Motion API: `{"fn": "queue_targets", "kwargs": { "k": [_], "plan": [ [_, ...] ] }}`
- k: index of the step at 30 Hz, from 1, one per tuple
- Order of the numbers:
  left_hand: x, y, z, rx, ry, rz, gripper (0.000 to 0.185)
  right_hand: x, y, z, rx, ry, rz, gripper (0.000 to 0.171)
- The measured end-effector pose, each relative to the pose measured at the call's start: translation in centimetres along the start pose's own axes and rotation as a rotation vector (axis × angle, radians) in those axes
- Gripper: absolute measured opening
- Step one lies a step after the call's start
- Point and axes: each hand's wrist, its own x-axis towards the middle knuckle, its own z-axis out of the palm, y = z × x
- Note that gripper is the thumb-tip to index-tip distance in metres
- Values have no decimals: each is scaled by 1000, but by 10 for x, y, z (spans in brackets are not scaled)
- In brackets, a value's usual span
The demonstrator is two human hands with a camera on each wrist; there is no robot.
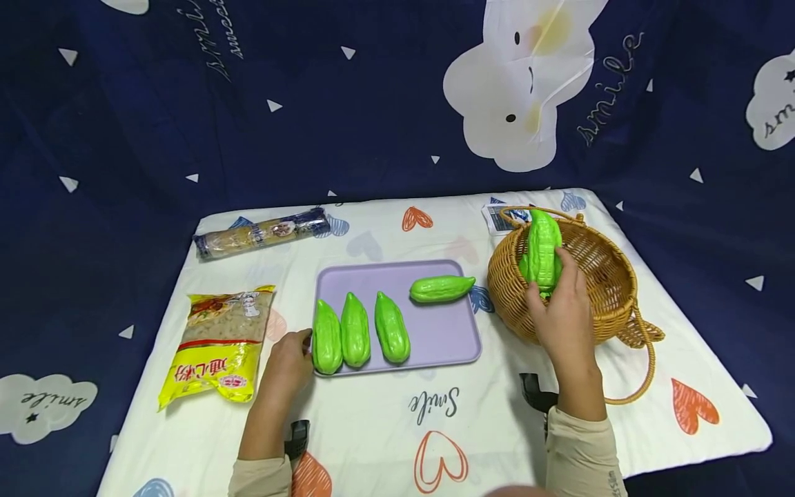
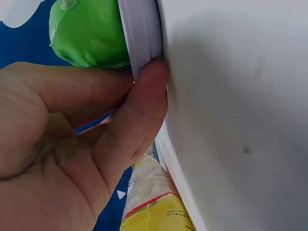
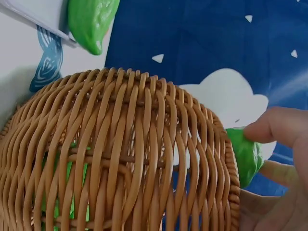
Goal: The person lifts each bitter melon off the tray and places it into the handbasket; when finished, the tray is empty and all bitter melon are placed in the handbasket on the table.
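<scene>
Right fingers (image 1: 568,275) round gourd (image 1: 544,250), axis forward

A glossy green gourd (image 1: 544,252) is at the mouth of a brown wicker basket (image 1: 506,291), beside a lilac tray (image 1: 437,335) bearing three similar gourds (image 1: 356,330) side by side and a fourth gourd (image 1: 442,289) crosswise.

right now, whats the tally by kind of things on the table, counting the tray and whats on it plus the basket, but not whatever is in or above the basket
Green vegetables: 4
Purple tray: 1
Wicker basket: 1
Yellow bag: 1
Long packet: 1
Flat printed item: 1
Total: 9
</scene>
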Motion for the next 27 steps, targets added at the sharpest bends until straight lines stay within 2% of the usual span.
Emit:
{"fn": "queue_targets", "kwargs": {
  "k": [7,18,21,24,27],
  "plan": [
    [0,-1,0,-9,3,10,41,-1,-2,2,-67,-44,6,59],
    [0,-1,0,-10,-1,8,41,-3,-2,6,-39,-44,-12,54],
    [0,-1,0,-9,4,11,41,-5,-4,11,-8,-14,-76,50],
    [0,-2,0,-1,7,11,41,-11,-12,21,29,-1,-197,44],
    [1,-3,0,-1,3,7,40,-20,-26,35,58,-65,-319,41]
  ]
}}
